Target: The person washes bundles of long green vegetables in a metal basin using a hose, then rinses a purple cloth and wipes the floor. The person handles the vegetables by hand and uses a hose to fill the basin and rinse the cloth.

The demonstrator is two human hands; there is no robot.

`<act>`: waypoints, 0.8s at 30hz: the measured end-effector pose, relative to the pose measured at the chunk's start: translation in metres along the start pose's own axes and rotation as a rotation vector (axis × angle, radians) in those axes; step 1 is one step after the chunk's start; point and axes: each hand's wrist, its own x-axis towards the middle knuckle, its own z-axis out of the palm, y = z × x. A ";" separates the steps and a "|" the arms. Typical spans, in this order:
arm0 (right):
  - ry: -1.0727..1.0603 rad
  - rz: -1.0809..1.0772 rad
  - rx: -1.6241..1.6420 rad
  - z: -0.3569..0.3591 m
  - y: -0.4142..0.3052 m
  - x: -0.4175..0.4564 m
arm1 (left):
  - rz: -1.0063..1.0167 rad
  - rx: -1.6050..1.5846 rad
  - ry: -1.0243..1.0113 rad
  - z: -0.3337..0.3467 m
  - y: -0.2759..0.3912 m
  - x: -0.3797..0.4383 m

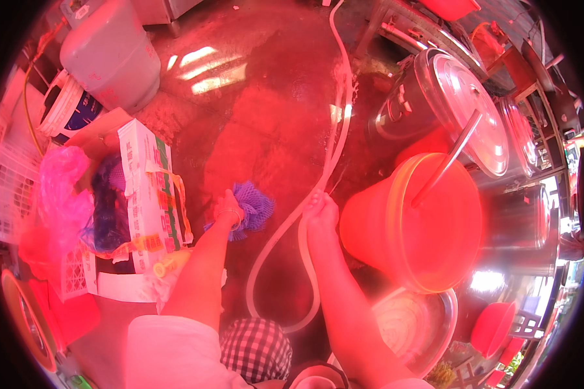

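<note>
Under a red cast, my left hand (229,209), a band on its wrist, is closed on a crumpled blue-purple mesh net (253,206) above the wet floor. My right hand (319,208) grips a pale flexible hose (332,160), which runs up to the top of the picture and also hangs in a loop (258,277) between my forearms. Right of my right hand is a large red plastic bucket (370,214), with a long rod or handle (460,141) across its mouth. A checkered cloth (255,347) shows at my knee.
On the left are an open cardboard box (146,194) with bags, a pink plastic bag (65,189), a white bucket (73,109) and a gas cylinder (114,58). A lidded metal pot (409,102) stands at the upper right. A round metal basin (447,335) lies below the red bucket.
</note>
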 end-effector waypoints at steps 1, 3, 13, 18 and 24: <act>0.040 0.014 -0.007 0.008 0.011 -0.007 | -0.012 0.015 0.000 0.000 -0.009 0.004; 0.122 0.051 -0.028 0.019 0.052 -0.039 | -0.054 0.032 0.006 -0.004 -0.025 0.006; 0.017 0.104 -0.121 0.084 0.048 -0.058 | -0.065 0.039 -0.021 -0.015 -0.020 -0.005; -0.008 0.028 -0.121 0.036 0.011 -0.011 | 0.031 -0.032 0.041 0.011 -0.002 0.007; 0.010 0.287 -0.163 0.060 0.083 -0.091 | -0.042 -0.024 0.042 0.002 -0.036 0.010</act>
